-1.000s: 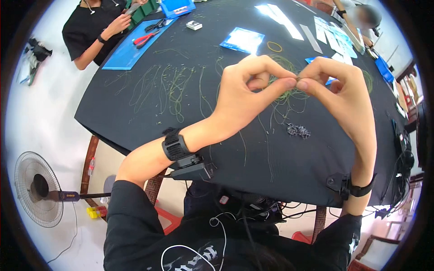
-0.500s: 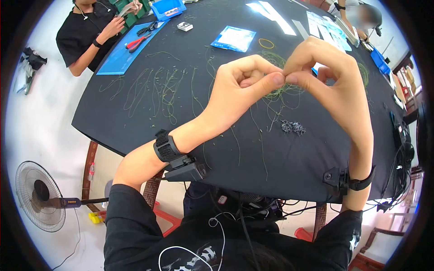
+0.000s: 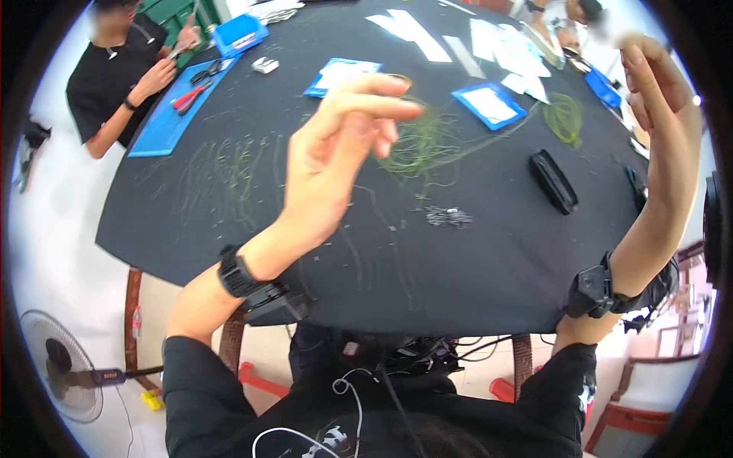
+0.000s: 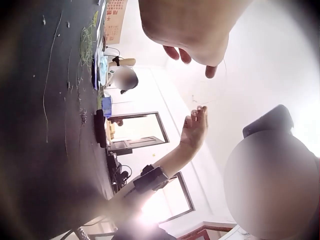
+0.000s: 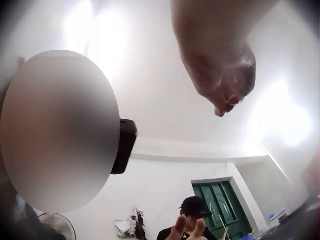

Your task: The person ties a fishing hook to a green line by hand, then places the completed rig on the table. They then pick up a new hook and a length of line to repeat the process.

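Note:
My left hand [image 3: 324, 149] is raised over the middle of the table, thumb against the bent fingers. High at the far right, my right hand [image 3: 664, 95] pinches with its fingertips together. Beside the left fingertips in the left wrist view runs a very fine strand of cord [image 4: 225, 67], with faint bits of line near the right fingertips too; most of it is too thin to follow. Below the left hand lies a loose tangle of green cord [image 3: 427, 145]. A small heap of dark grey cord pieces [image 3: 449, 217] sits nearer me.
Cut green strands [image 3: 221, 179] are spread at the left. A coil of green cord [image 3: 563, 120] and a black pouch [image 3: 553, 182] lie at the right. Blue-edged packets [image 3: 490, 105] and red-handled pliers [image 3: 191, 99] are farther back. Two other people sit across the table.
My hands, fingertips together in both earlier frames, have parted widely. The left moved left; the right swung up and to the right. The head view has shifted, showing the pouch.

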`<state>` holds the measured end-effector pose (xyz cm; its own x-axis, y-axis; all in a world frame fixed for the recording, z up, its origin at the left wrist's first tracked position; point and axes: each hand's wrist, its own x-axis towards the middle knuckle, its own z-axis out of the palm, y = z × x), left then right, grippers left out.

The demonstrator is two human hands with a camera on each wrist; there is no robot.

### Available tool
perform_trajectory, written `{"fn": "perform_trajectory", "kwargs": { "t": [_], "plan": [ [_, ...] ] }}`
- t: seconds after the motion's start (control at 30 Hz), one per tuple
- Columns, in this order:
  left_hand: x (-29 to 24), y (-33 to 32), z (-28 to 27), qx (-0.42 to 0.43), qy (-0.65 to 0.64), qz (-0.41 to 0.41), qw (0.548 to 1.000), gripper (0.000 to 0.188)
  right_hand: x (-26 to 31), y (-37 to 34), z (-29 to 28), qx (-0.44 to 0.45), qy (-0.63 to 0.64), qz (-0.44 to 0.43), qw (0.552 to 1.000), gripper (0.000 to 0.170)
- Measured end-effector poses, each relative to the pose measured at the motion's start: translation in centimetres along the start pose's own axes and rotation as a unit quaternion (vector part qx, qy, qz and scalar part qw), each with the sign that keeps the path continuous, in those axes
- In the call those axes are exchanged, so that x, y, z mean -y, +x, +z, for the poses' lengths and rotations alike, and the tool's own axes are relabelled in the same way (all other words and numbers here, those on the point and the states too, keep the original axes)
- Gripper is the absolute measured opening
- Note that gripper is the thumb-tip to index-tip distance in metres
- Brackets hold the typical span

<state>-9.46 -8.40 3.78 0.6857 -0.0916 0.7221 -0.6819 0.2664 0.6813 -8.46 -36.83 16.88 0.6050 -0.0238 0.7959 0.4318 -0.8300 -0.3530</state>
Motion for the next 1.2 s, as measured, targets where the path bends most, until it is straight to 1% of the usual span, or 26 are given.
{"fn": "perform_trajectory", "kwargs": {
  "t": [0.07, 0.1, 0.13, 0.17, 0.2, 0.27, 0.33, 0.4, 0.47, 0.5, 0.53, 0.57, 0.6, 0.63, 0.67, 0.7, 0.73, 0.8, 0.87, 0.93, 1.0, 1.07, 1.1, 1.13, 1.17, 1.2],
  "plan": [
    [0.3, 0.0, 0.0, 0.02, -0.023, 0.003, 1.0, 0.029, 0.1, -0.4, -1.9, 0.026, 0.018, -0.048, 0.998, 0.036],
    [0.3, -0.1, 0.0, 0.036, 0.005, -0.033, 0.999, 0.028, 0.7, -0.9, -2.2, 0.036, 0.033, -0.065, 0.997, 0.031],
    [0.3, 0.0, -0.2, 0.05, 0.037, -0.069, 0.996, 0.028, 1.3, -0.8, -1.9, 0.033, 0.027, -0.066, 0.997, 0.031],
    [0.3, -0.1, -0.1, 0.038, 0.041, -0.104, 0.993, 0.027, 1.9, -0.8, -1.5, 0.065, 0.056, -0.041, 0.996, 0.029],
    [0.2, -0.1, -0.1, 0.04, 0.04, -0.1, 0.993, 0.027, 2.6, -0.8, -0.8, 0.095, 0.086, -0.017, 0.992, 0.027],
    [0.1, 0.1, -0.4, 0.046, 0.17, -0.09, 0.98, 0.025, 4.2, -1.7, 2.4, 0.174, 0.186, -0.099, 0.962, 0.021],
    [-0.3, 0.1, -0.5, 0.043, 0.19, -0.094, 0.976, 0.024, 5.2, -2.8, 5.1, 0.29, 0.184, -0.073, 0.936, 0.018],
    [-0.5, 0.2, -0.4, 0.039, 0.21, -0.1, 0.972, 0.023, 6.0, -4.6, 8.2, 0.338, 0.213, -0.066, 0.914, 0.018],
    [-0.6, 0.2, -0.3, 0.004, 0.276, -0.053, 0.96, 0.03, 6.6, -6.8, 10.8, 0.36, 0.302, -0.072, 0.88, 0.023],
    [-0.5, 0.2, -0.5, -0.014, 0.256, -0.076, 0.964, 0.03, 6.9, -7.8, 11.8, 0.378, 0.351, -0.05, 0.855, 0.024],
    [-0.4, 0.3, -0.5, -0.015, 0.257, -0.076, 0.963, 0.03, 7.6, -8.5, 12.2, 0.394, 0.4, -0.027, 0.827, 0.025],
    [-0.2, 0.5, -0.6, -0.025, 0.252, -0.062, 0.965, 0.026, 8.3, -8.4, 11.7, 0.479, 0.428, 0.069, 0.764, 0.026],
    [-0.1, 0.5, -0.7, -0.034, 0.247, -0.048, 0.967, 0.024, 8.4, -8.6, 11.9, 0.48, 0.429, 0.071, 0.762, 0.026],
    [0.0, 0.5, -0.8, -0.032, 0.221, -0.075, 0.972, 0.025, 8.5, -8.7, 12.1, 0.482, 0.426, 0.087, 0.761, 0.025],
    [-0.2, 0.4, -0.8, -0.033, 0.221, -0.077, 0.972, 0.025, 8.5, -8.7, 12.3, 0.482, 0.423, 0.102, 0.76, 0.025],
    [-0.4, 0.5, -0.7, -0.034, 0.184, -0.1, 0.977, 0.025, 8.4, -8.7, 12.5, 0.457, 0.455, 0.117, 0.755, 0.026],
    [-0.6, 0.5, -0.6, -0.035, 0.147, -0.122, 0.981, 0.026, 8.3, -8.2, 12.0, 0.452, 0.46, 0.126, 0.754, 0.026],
    [-0.6, 0.5, -0.5, -0.037, 0.132, -0.125, 0.983, 0.027, 8.3, -7.2, 10.9, 0.425, 0.441, 0.117, 0.782, 0.026],
    [-0.2, 0.5, -0.6, -0.026, 0.109, -0.129, 0.985, 0.027, 8.1, -6.1, 9.7, 0.441, 0.42, 0.107, 0.786, 0.027],
    [0.1, 0.5, -0.8, -0.021, 0.107, -0.134, 0.985, 0.026, 8.1, -5.2, 8.5, 0.431, 0.389, 0.098, 0.808, 0.027],
    [0.4, 0.6, -0.9, -0.045, 0.122, -0.106, 0.986, 0.025, 7.7, -5.1, 8.4, 0.423, 0.386, 0.104, 0.813, 0.027],
    [0.4, 0.6, -1.0, -0.057, 0.109, -0.108, 0.986, 0.025, 7.0, -5.1, 8.9, 0.352, 0.288, -0.013, 0.89, 0.027],
    [0.3, 0.7, -1.0, -0.058, 0.103, -0.099, 0.988, 0.024, 7.0, -5.0, 8.4, 0.381, 0.214, -0.005, 0.9, 0.027],
    [0.3, 0.7, -1.0, -0.058, 0.098, -0.091, 0.989, 0.023, 7.0, -5.2, 8.6, 0.38, 0.214, -0.006, 0.9, 0.027],
    [0.2, 0.6, -1.0, -0.058, 0.099, -0.09, 0.989, 0.023, 7.0, -5.6, 9.0, 0.387, 0.261, 0.007, 0.884, 0.026],
    [0.1, 0.5, -1.1, -0.047, 0.134, -0.079, 0.987, 0.021, 7.3, -5.9, 9.2, 0.392, 0.307, 0.02, 0.867, 0.025]
  ]
}}
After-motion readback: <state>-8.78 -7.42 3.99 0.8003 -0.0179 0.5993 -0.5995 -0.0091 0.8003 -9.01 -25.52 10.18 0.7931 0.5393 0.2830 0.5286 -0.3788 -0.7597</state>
